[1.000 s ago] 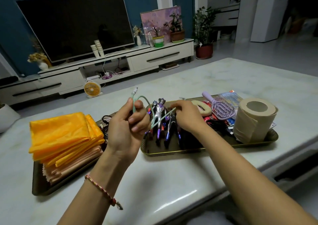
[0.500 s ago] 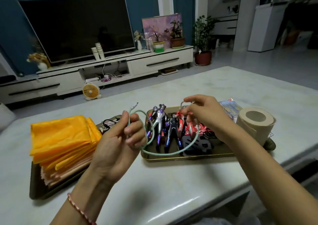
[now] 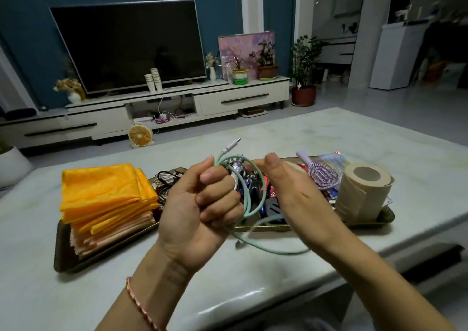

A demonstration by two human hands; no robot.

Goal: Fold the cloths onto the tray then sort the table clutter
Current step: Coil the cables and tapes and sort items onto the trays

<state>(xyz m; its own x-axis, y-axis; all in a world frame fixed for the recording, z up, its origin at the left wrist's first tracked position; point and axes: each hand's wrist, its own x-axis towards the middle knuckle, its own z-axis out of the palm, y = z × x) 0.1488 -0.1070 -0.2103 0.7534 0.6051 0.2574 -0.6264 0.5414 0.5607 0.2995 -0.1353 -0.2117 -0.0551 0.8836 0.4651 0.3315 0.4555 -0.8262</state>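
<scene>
My left hand [image 3: 202, 204] grips a coil of mint-green charging cable [image 3: 278, 253] above the table's near side; its white plug sticks up past my thumb. One loose loop hangs down and runs behind my right hand [image 3: 286, 189], which holds the cable just right of the coil, thumb up. Folded yellow and pink cloths [image 3: 101, 191] are stacked on a dark tray [image 3: 65, 254] at the left. Behind my hands a second tray [image 3: 367, 224] holds toy figures [image 3: 250, 189], a purple hairbrush [image 3: 321, 176] and a toilet roll [image 3: 362, 191].
Black cords [image 3: 167, 178] lie between the two trays. The pale marble table [image 3: 329, 138] stretches far back and right. Beyond it stand a TV cabinet, a small orange fan [image 3: 139, 135] on the floor and potted plants.
My right hand has come back from over the tray toward my left hand. The wide cable loop has been drawn into a tighter coil in my left fist. The view has tilted up.
</scene>
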